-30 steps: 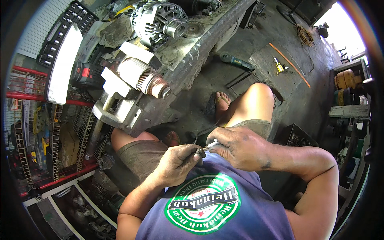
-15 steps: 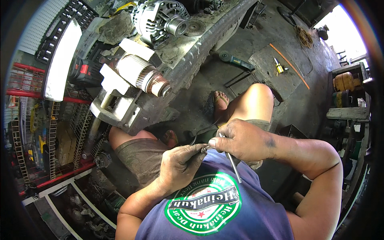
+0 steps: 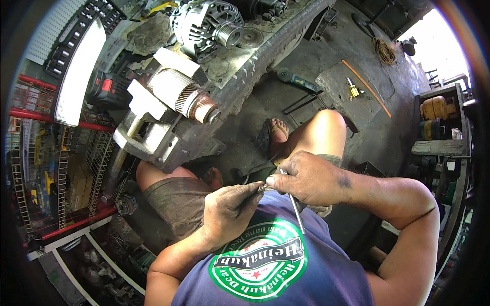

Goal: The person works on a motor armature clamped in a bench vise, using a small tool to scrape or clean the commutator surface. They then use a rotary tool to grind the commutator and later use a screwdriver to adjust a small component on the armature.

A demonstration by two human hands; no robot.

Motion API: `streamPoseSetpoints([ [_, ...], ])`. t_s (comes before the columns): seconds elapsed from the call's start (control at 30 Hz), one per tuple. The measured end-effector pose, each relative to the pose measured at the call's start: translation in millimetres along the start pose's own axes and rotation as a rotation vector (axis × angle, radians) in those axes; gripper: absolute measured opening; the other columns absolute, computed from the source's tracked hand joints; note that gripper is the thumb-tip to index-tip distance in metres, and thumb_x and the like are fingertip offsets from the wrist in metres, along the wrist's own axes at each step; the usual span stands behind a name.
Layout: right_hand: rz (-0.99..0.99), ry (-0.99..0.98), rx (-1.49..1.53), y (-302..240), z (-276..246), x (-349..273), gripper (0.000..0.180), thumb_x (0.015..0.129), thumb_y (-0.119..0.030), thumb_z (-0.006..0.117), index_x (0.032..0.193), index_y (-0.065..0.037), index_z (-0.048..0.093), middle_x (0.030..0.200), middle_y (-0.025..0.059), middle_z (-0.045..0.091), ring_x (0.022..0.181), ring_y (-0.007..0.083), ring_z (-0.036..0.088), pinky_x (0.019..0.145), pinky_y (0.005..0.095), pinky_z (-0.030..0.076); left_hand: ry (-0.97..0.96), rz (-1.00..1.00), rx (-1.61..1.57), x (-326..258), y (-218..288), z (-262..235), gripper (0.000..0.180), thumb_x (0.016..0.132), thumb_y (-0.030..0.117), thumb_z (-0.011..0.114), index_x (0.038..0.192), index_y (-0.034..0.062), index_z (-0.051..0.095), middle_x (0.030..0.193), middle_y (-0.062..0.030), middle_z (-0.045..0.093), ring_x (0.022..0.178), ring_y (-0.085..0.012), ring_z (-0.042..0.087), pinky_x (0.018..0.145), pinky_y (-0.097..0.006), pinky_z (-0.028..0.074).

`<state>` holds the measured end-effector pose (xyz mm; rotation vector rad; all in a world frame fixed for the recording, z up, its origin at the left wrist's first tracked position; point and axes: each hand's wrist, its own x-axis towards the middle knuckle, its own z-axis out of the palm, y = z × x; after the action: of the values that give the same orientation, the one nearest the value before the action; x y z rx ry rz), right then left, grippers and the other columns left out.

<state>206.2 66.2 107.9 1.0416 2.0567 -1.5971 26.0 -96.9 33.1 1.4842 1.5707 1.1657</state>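
Observation:
In front of my shirt my two hands meet. My left hand [image 3: 227, 209] pinches a small metal piece [image 3: 263, 188] between thumb and fingertips; fingers hide most of it, so its kind is unclear. My right hand [image 3: 316, 181] is closed round a thin metal rod [image 3: 297, 217] that slants down towards my belly, its thumb and fingertips touching the same small piece. A dark cord [image 3: 258, 167] runs just beyond the fingers. Ahead on the left, a vise [image 3: 145, 137] grips a motor armature [image 3: 173, 89] with a copper end.
An alternator [image 3: 206, 25] stands on the bench beyond the vise, near a cordless power tool [image 3: 108, 87] and a socket set [image 3: 76, 41]. An angle grinder [image 3: 298, 80] lies by a low board [image 3: 334, 84]. Racks line the left; a shelf [image 3: 441, 148] stands right.
Both hands keep almost the same pose at the small metal piece. The view has shifted slightly; the rod's lower end sits a little further left in the picture.

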Motion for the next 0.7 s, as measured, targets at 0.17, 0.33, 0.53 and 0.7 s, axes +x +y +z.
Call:
streamPoseSetpoints([
  [0.17,0.025,0.011,0.034,-5.3,-1.5,-1.8,0.046,0.108,-0.036,0.061,0.088,0.005,0.070,0.070,0.0120,0.065,0.067,0.0176,0.061,0.068,0.0412,0.052,0.014,-0.001,0.001,0.3,-1.6,-0.1,0.020,0.092,0.004,0.083,0.111,-0.0025,0.080,0.095,-0.0186,0.080,0.081,-0.0279,0.080,0.072,-0.035,0.063],
  [0.33,0.046,-0.007,0.047,-10.0,-3.3,-1.1,0.047,0.108,-0.035,0.061,0.085,0.005,0.068,0.067,0.0089,0.062,0.065,0.0145,0.058,0.065,0.0397,0.051,0.003,0.003,-0.003,-0.1,-3.4,-1.3,0.021,0.092,0.004,0.082,0.112,-0.0027,0.080,0.096,-0.0189,0.081,0.083,-0.0287,0.081,0.073,-0.036,0.064],
  [0.53,0.121,-0.040,0.109,-9.3,-2.0,0.6,0.046,0.107,-0.036,0.061,0.085,0.004,0.069,0.067,0.0091,0.062,0.065,0.0151,0.059,0.065,0.0393,0.052,-0.002,0.021,0.016,0.1,-3.0,-1.7,0.021,0.092,0.003,0.082,0.112,-0.0018,0.080,0.096,-0.0186,0.080,0.082,-0.0298,0.080,0.073,-0.036,0.064],
  [0.7,-0.022,0.010,-0.130,-10.1,-2.3,2.4,0.046,0.106,-0.037,0.061,0.093,0.005,0.073,0.073,0.0157,0.069,0.069,0.0198,0.069,0.070,0.0423,0.056,0.031,0.092,0.081,0.7,-2.7,1.3,0.021,0.089,0.003,0.083,0.110,-0.0006,0.080,0.093,-0.0177,0.080,0.080,-0.0310,0.080,0.070,-0.037,0.063],
])
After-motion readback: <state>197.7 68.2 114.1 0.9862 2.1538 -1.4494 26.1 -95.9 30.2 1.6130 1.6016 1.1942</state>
